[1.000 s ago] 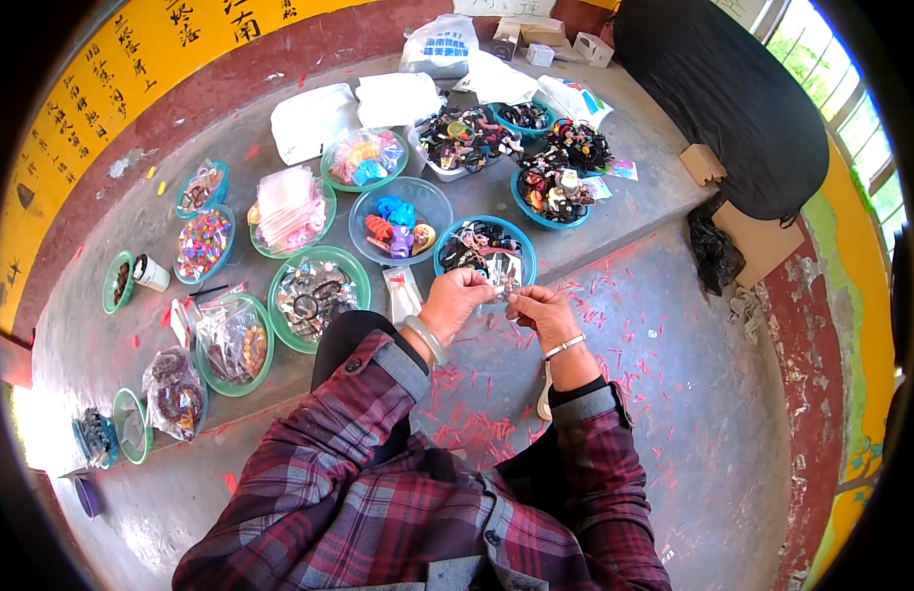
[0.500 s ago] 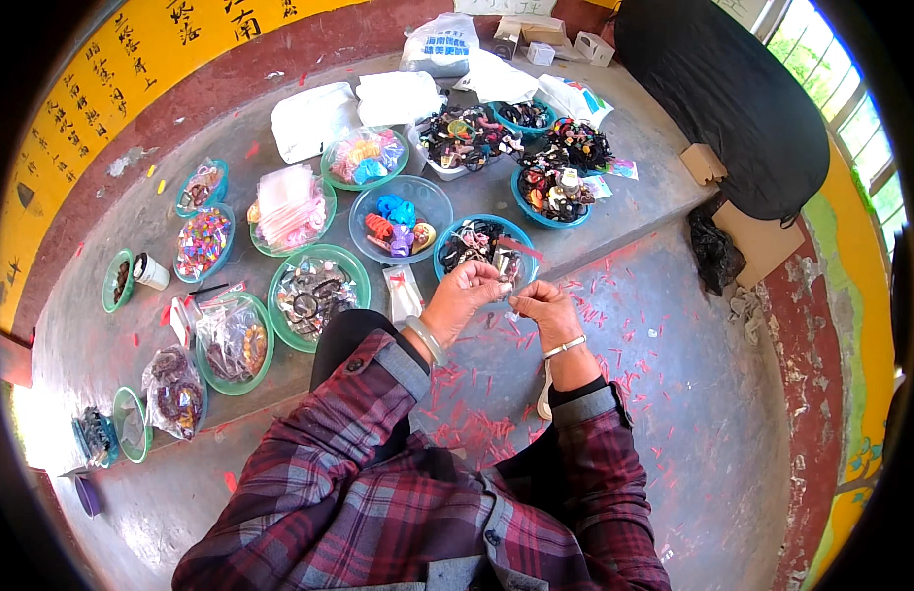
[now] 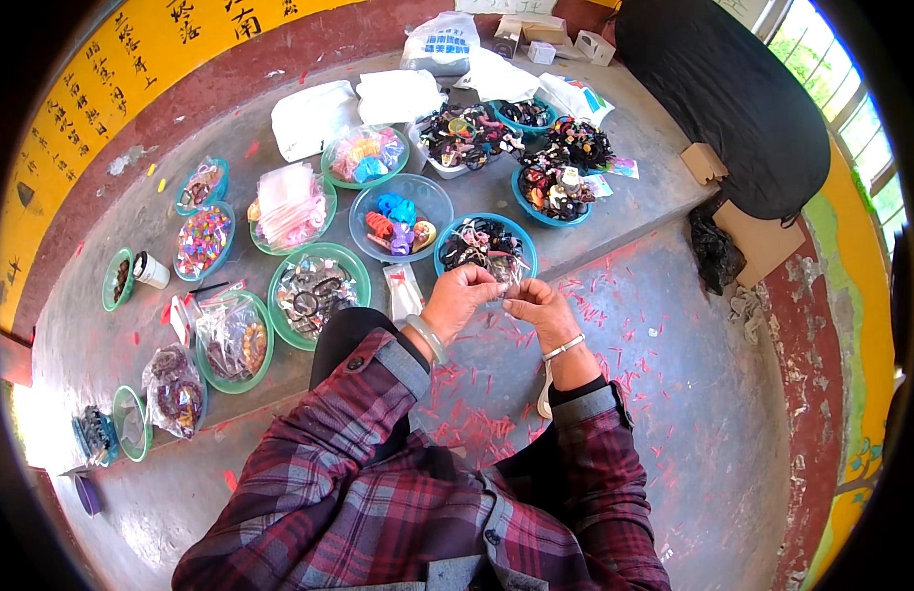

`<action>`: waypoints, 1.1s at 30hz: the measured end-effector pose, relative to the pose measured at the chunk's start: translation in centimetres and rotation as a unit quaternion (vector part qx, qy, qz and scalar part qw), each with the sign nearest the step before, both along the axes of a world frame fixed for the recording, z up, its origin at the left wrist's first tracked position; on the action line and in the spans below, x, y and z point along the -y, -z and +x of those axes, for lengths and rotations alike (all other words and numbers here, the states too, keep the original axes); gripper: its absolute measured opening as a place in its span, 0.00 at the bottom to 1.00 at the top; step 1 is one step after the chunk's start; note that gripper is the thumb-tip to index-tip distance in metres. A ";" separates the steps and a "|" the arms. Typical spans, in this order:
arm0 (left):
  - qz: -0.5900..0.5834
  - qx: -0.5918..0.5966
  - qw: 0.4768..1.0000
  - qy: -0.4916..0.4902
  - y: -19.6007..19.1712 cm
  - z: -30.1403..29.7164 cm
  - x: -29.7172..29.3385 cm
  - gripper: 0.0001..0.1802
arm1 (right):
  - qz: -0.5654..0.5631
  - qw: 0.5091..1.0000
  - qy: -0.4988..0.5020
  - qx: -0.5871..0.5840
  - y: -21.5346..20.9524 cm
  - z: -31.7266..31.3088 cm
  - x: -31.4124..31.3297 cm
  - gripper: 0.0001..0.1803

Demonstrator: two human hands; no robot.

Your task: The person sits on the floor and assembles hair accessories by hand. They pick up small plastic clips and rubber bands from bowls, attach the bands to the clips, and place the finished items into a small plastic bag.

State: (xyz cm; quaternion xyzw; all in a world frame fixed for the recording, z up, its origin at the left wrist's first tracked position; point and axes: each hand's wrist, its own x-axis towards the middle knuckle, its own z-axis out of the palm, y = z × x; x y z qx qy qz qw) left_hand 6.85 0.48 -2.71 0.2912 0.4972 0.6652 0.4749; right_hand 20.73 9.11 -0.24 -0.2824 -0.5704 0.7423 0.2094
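Head view: far left on the grey concrete ledge (image 3: 53,325), a small green bowl of dark brown pieces, and just beside it a white cup (image 3: 155,273). Next, a blue bowl (image 3: 230,254) of brightly coloured bits; nearer the person, a clear bag of brown rings (image 3: 176,394). Further right, a large green bowl (image 3: 364,286) holds shiny packets and dark bands; beyond it, a clear bowl (image 3: 433,203) with red, blue and purple bundles. Left hand (image 3: 459,301), pale bangle at the wrist: thumb and fingers narrowed in a pinch on a clear packet (image 3: 513,272). Said packet is up between the two hands, overlapping in view the near side of a blue bowl of black bands (image 3: 441,251) (contact with the bowl: cannot tell; packet contents too small to read). Right hand (image 3: 545,313), metal bracelet at the wrist: fingertips close together at the packet's right side; exact grip partly hidden. Red slivers (image 3: 479,436) scattered over the floor below. Farther right, a crumpled black plastic bag (image 3: 715,251).
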 end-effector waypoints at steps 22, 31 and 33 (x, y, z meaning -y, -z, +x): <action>0.007 0.038 0.999 -0.028 -0.2 -0.1 -0.1 0.10 | 0.051 0.997 -0.003 0.060 1.4 0.3 -0.6 0.04; 0.012 0.108 0.993 -0.043 -0.6 -0.3 0.1 0.09 | 0.035 0.997 0.030 0.054 1.8 0.2 -0.7 0.04; 0.008 0.117 0.992 -0.048 -1.2 -0.1 0.2 0.09 | 0.029 0.998 0.038 0.048 1.7 0.3 -0.8 0.04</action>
